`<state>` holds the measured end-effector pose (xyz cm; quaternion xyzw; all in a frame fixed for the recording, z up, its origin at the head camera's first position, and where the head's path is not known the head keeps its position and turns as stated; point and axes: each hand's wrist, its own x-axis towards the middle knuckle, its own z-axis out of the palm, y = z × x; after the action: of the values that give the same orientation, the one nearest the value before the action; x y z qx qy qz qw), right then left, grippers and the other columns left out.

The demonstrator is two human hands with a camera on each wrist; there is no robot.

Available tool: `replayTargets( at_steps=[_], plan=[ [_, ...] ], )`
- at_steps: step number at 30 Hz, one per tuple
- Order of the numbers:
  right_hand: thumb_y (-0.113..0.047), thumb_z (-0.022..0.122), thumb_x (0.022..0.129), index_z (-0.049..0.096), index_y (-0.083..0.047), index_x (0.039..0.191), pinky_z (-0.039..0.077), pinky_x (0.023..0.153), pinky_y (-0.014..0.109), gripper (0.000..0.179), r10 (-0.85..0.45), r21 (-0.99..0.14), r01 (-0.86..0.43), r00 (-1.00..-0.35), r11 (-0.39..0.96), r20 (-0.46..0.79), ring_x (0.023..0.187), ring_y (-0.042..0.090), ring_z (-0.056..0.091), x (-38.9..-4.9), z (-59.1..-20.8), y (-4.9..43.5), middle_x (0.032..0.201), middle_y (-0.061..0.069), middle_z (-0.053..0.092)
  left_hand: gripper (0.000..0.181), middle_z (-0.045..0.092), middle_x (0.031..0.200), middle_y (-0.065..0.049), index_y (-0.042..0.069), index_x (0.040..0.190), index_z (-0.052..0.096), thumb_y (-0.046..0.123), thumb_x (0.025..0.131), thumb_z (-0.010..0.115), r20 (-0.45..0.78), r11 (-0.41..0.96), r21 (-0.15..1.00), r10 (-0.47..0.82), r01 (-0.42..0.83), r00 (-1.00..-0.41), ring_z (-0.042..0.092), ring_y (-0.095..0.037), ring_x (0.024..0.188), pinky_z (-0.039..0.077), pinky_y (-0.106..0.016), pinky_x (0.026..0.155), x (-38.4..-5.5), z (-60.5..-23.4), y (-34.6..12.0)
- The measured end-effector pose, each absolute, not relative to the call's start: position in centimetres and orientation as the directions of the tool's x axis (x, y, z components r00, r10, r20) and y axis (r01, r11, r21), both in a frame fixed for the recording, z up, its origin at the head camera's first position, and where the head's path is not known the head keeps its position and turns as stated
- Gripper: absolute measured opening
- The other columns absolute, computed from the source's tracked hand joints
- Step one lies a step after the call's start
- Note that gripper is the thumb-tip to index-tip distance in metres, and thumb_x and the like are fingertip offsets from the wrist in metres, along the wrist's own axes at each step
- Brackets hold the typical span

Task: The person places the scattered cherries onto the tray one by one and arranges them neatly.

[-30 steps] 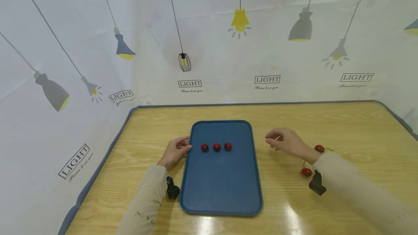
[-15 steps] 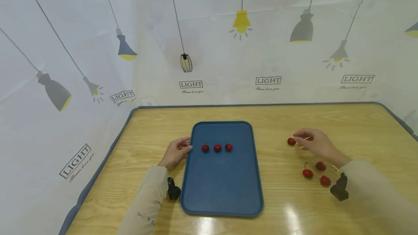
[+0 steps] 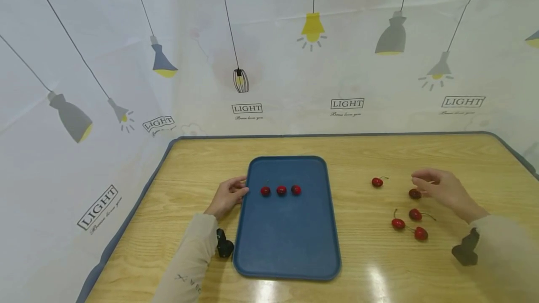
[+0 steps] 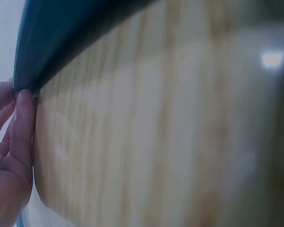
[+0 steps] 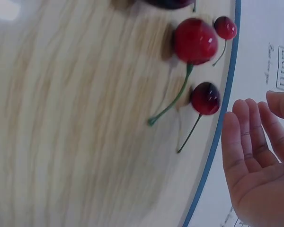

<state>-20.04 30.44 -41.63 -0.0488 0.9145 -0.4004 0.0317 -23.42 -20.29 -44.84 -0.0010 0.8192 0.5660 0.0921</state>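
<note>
On the blue tray (image 3: pixel 287 237), three red cherries lie in a row: a left cherry (image 3: pixel 265 191), a middle cherry (image 3: pixel 281 191) and a right cherry (image 3: pixel 296 190). My left hand (image 3: pixel 227 198) touches the tray's left rim; in the left wrist view its fingers (image 4: pixel 23 123) meet the tray edge. Right of the tray, my right hand (image 3: pixel 446 191) is over a dark red cherry (image 3: pixel 414 193), which it partly covers. In the right wrist view the fingers (image 5: pixel 234 142) are spread near a stemmed cherry (image 5: pixel 206 98), with nothing between them.
More stemmed cherries lie on the wooden table (image 3: pixel 366 256): one farther cherry (image 3: pixel 376 182), and nearer me a group with a cherry (image 3: pixel 415 214), another cherry (image 3: pixel 397 224) and a third cherry (image 3: pixel 421 234). A lamp-printed wall covering (image 3: pixel 286 60) stands behind.
My right hand has moved rightward, from beside the tray, past the farther cherry, to the dark cherry. Cherries its arm covered now show. My left hand and the tray cherries stay put.
</note>
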Motion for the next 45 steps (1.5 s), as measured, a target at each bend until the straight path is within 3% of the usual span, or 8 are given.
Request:
replayTargets(
  at_steps=[7, 9, 13, 15, 22, 29, 39, 45],
  plan=[
    [-0.026, 0.047, 0.093, 0.046, 0.014, 0.115, 0.052, 0.064, 0.026, 0.046, -0.076, -0.731, -0.023, -0.996, 0.682, -0.039, 0.073, 0.002, 0.055, -19.6, -42.3, 31.9, 0.106, 0.030, 0.051, 0.043, 0.050, 0.108, -0.021, -0.003, 0.129, 0.043, 0.004, 0.087, 0.054, -0.133, 0.379, 0.922, 0.129, -0.076, -0.983, 0.054, -0.030, 0.090, 0.050, -0.036, 0.070, -22.1, -42.8, -19.6],
    [-0.027, 0.047, 0.092, 0.048, 0.014, 0.114, 0.051, 0.063, 0.024, 0.046, -0.064, -0.706, -0.013, -0.997, 0.708, -0.046, 0.078, 0.012, 0.056, -19.5, -42.5, 32.1, 0.106, 0.030, 0.051, 0.043, 0.050, 0.108, -0.022, -0.003, 0.129, 0.042, 0.004, 0.088, 0.054, -0.129, 0.383, 0.921, 0.132, -0.069, -0.983, 0.054, -0.030, 0.091, 0.050, -0.037, 0.070, -22.0, -42.7, -19.5],
    [-0.031, 0.045, 0.092, 0.049, 0.011, 0.113, 0.046, 0.073, 0.039, 0.048, -0.049, -0.662, 0.010, -0.996, 0.749, -0.070, 0.093, 0.038, 0.049, -19.4, -43.0, 32.6, 0.110, 0.032, 0.048, 0.044, 0.050, 0.109, -0.020, -0.001, 0.129, 0.043, 0.006, 0.087, 0.055, -0.135, 0.370, 0.926, 0.131, -0.078, -0.982, 0.054, -0.028, 0.090, 0.051, -0.036, 0.069, -22.9, -44.2, -20.0],
    [-0.032, 0.045, 0.092, 0.050, 0.011, 0.114, 0.042, 0.074, 0.045, 0.048, -0.048, -0.656, 0.021, -0.995, 0.754, -0.086, 0.098, 0.043, 0.045, -19.4, -43.3, 32.9, 0.112, 0.033, 0.047, 0.045, 0.051, 0.109, -0.018, 0.003, 0.129, 0.045, 0.007, 0.087, 0.057, -0.148, 0.367, 0.926, 0.120, -0.094, -0.982, 0.055, -0.025, 0.089, 0.051, -0.035, 0.068, -23.4, -45.0, -20.2],
    [-0.030, 0.049, 0.091, 0.050, 0.011, 0.114, 0.044, 0.067, 0.026, 0.047, -0.037, -0.660, 0.046, -0.993, 0.750, -0.111, 0.093, 0.032, 0.050, -19.4, -44.3, 33.7, 0.110, 0.029, 0.051, 0.043, 0.053, 0.105, -0.013, 0.009, 0.128, 0.048, 0.009, 0.086, 0.058, -0.154, 0.377, 0.920, 0.095, -0.107, -0.984, 0.055, -0.019, 0.085, 0.051, -0.031, 0.066, -23.7, -45.6, -20.2],
    [-0.033, 0.050, 0.090, 0.046, 0.012, 0.118, 0.040, 0.078, 0.044, 0.053, -0.065, -0.696, 0.069, -0.984, 0.715, -0.165, 0.102, 0.042, 0.043, -19.3, -44.2, 33.7, 0.115, 0.032, 0.046, 0.043, 0.053, 0.105, -0.013, 0.008, 0.128, 0.048, 0.009, 0.086, 0.058, -0.148, 0.384, 0.918, 0.096, -0.101, -0.984, 0.055, -0.019, 0.084, 0.051, -0.030, 0.065, -23.9, -45.6, -20.2],
    [-0.035, 0.054, 0.088, 0.045, 0.011, 0.119, 0.034, 0.084, 0.053, 0.056, -0.097, -0.711, 0.071, -0.976, 0.700, -0.193, 0.105, 0.044, 0.041, -19.7, -44.2, 33.8, 0.115, 0.031, 0.047, 0.043, 0.053, 0.106, -0.013, 0.010, 0.128, 0.049, 0.009, 0.086, 0.058, -0.152, 0.379, 0.919, 0.095, -0.105, -0.984, 0.055, -0.019, 0.085, 0.051, -0.030, 0.066, -23.9, -45.5, -20.3],
    [-0.039, 0.054, 0.087, 0.049, 0.009, 0.117, 0.036, 0.082, 0.052, 0.057, -0.089, -0.695, 0.079, -0.975, 0.714, -0.202, 0.103, 0.043, 0.042, -19.9, -44.4, 33.8, 0.111, 0.029, 0.050, 0.042, 0.053, 0.106, -0.014, 0.008, 0.127, 0.049, 0.009, 0.086, 0.058, -0.151, 0.380, 0.919, 0.094, -0.105, -0.984, 0.055, -0.019, 0.084, 0.051, -0.030, 0.065, -23.9, -45.5, -20.4]
  ],
)
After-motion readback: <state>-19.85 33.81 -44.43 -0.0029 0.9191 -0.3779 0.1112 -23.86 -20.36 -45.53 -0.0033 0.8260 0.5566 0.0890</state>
